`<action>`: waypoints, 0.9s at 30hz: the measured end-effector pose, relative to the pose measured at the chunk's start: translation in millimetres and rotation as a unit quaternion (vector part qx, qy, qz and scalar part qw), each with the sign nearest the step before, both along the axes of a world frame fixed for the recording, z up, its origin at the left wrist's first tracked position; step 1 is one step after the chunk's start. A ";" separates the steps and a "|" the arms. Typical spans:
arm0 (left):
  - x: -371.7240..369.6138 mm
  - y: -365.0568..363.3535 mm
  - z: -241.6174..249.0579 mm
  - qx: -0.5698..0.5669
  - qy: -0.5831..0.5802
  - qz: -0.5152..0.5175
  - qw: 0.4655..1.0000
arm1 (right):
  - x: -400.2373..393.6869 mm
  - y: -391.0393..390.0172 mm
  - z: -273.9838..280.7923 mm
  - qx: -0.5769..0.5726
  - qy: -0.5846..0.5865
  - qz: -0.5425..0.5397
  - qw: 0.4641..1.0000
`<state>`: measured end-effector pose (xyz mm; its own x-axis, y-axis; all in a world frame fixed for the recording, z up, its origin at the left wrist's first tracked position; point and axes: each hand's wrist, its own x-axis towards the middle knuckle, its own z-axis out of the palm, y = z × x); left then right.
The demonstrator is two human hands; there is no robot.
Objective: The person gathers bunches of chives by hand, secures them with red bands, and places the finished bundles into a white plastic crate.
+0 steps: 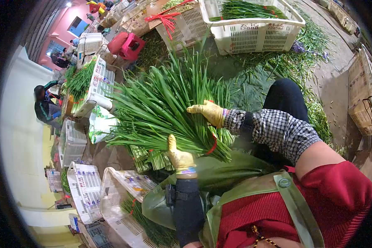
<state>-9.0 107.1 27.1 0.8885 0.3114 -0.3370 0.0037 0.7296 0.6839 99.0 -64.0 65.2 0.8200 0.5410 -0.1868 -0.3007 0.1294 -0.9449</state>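
Observation:
A large bundle of long green leaves (161,109) lies fanned out across my lap, its cut ends at the lower right near a red tie (212,144). My left hand (181,158), in a yellow glove, is against the bundle's lower side with the thumb raised; its other fingers are partly hidden under the leaves. From the right, my right hand (208,112), also yellow-gloved, rests on the stalks with thumb and fingers around their upper side. More bundles with pale stalks (146,157) stand below and behind the leaves.
A white crate (256,35) of tied green bundles stands ahead. Red ties (165,20) hang over another crate. A pink stool (131,46) is at the upper left. Crates (84,190) line the left side, where a person (45,107) sits. Leaf scraps (314,37) litter the floor.

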 end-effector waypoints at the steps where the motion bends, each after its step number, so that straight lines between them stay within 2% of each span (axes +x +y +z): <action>1: -0.2 0.1 0.1 0.009 -0.001 0.002 1.000 | 0.5 -0.6 -0.8 -0.009 -0.033 0.005 0.999; 2: -0.4 -0.2 1.0 0.017 -0.002 0.004 1.000 | 3.0 9.9 -16.1 0.078 0.080 -0.029 0.993; 5: -2.4 -0.9 5.1 0.013 -0.007 -0.005 1.000 | -2.1 6.5 -2.6 0.055 0.062 -0.036 0.996; 8: -3.9 -3.3 11.5 -0.006 -0.021 -0.020 1.000 | -0.1 6.2 -3.4 0.042 0.117 -0.030 0.992; 11: -2.3 -6.2 12.0 -0.001 -0.026 -0.013 1.000 | 20.0 23.6 -56.6 0.026 0.046 -0.066 0.996; 13: -1.7 4.8 -6.1 0.032 0.002 0.015 0.999 | -3.7 5.1 5.6 0.054 0.047 -0.018 0.997; 14: -0.9 6.9 -10.0 -0.011 -0.007 0.017 1.000 | -8.8 4.1 16.9 0.092 0.001 -0.007 0.996; 15: -3.5 0.6 -0.5 -0.027 0.011 0.036 0.999 | -12.2 5.4 23.6 0.080 -0.038 0.002 0.996; 17: -2.9 -0.1 -4.2 -0.068 -0.021 -0.005 0.997 | -10.5 8.5 17.0 0.052 -0.111 0.020 0.992; 19: -3.1 -5.7 -4.0 -0.034 -0.029 0.001 0.999 | -3.1 21.9 0.7 0.043 -0.166 0.005 0.985; 22: -4.8 -14.2 1.3 0.002 -0.027 -0.009 1.000 | -9.9 16.5 3.1 -0.100 -0.222 -0.006 0.970; 24: -9.4 -24.6 20.1 0.029 -0.017 -0.023 0.999 | -12.5 16.5 6.5 -0.129 -0.243 -0.003 0.962; 26: -8.8 -21.7 11.3 0.079 -0.009 -0.022 0.997 | -17.9 16.3 9.6 -0.161 -0.263 -0.018 0.951; 27: -8.0 -22.9 12.9 0.104 -0.004 -0.021 0.994 | -16.3 14.3 8.5 -0.147 -0.236 -0.019 0.960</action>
